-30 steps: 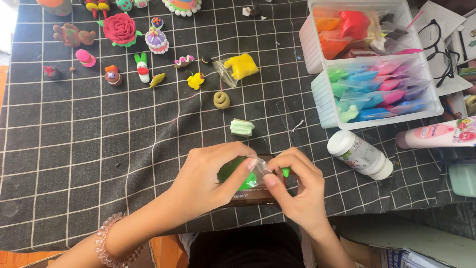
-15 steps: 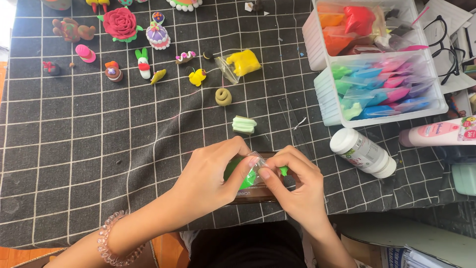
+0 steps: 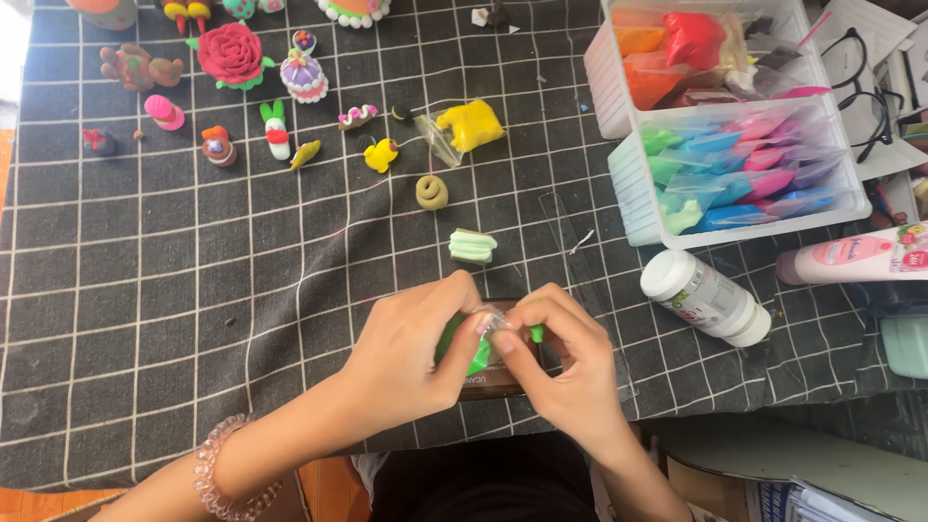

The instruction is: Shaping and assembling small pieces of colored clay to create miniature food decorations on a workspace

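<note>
- Work in hand: a lump of green clay (image 3: 476,350) inside a small clear plastic bag (image 3: 488,319), handled low in the frame, just right of centre
- Left hand (image 3: 411,362): fingers curled, thumb and fingertips pinched on the left side of the bag; hand partly covers the clay
- Right hand (image 3: 561,362): fingers bent in tight, tips closed on the bag's upper right edge; a bit of green shows between its fingers
- Both hands touch each other over the bag; cannot tell whether the bag's mouth is open or sealed
- Under the hands lies a dark brown flat object (image 3: 498,379), only its lower edge showing, on the gridded black surface (image 3: 193,290)
- Judged progress: the clay is not yet out of its bag, so this piece appears to be at the start; shaping is left
- Done items, as they lie: pale green layered piece (image 3: 473,246) just above the hands; brown coil (image 3: 432,191) further up; yellow clay in a bag (image 3: 469,126) upper centre; red rose (image 3: 230,53) and a row of small figures along the upper left
- Right of the hands: white bottle (image 3: 706,298) on its side, near but apart; clear bins of bagged coloured clay (image 3: 744,174) upper right; pink tube (image 3: 860,253) at the right edge
- Pink coil bracelet (image 3: 217,474) on the left wrist, lower left
</note>
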